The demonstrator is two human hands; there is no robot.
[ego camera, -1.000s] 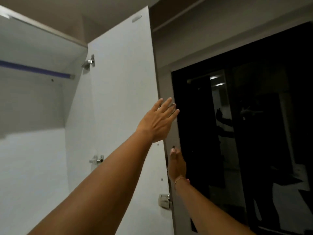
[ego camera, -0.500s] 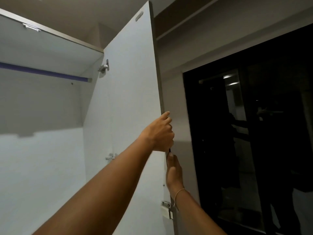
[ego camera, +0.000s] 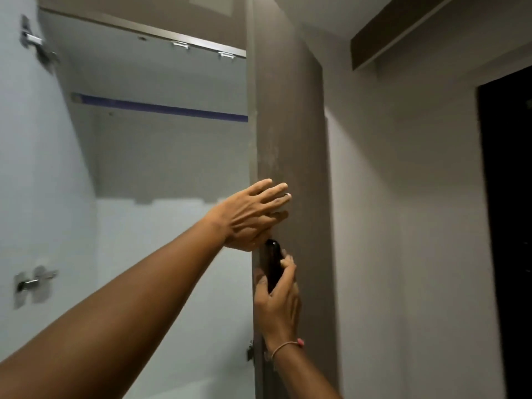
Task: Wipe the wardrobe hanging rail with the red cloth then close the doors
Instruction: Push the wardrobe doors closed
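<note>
The wardrobe stands open, with its purple hanging rail (ego camera: 161, 108) running across the upper inside. The right door (ego camera: 290, 125) is swung partway in, brown outer face towards me. My left hand (ego camera: 250, 217) wraps the door's free edge, fingers lying on the brown face. Just below, my right hand (ego camera: 277, 298) grips the dark door handle (ego camera: 273, 259). The red cloth is not in view.
The left door (ego camera: 34, 168) hangs open at the far left, showing its white inner face and two metal hinges (ego camera: 33, 285). A pale wall (ego camera: 403, 226) lies right of the wardrobe. A dark glass door (ego camera: 509, 197) is at the far right.
My left hand went from hovering open to holding the right door's edge. The door swung inward, so its brown outer face now shows. My view turned left.
</note>
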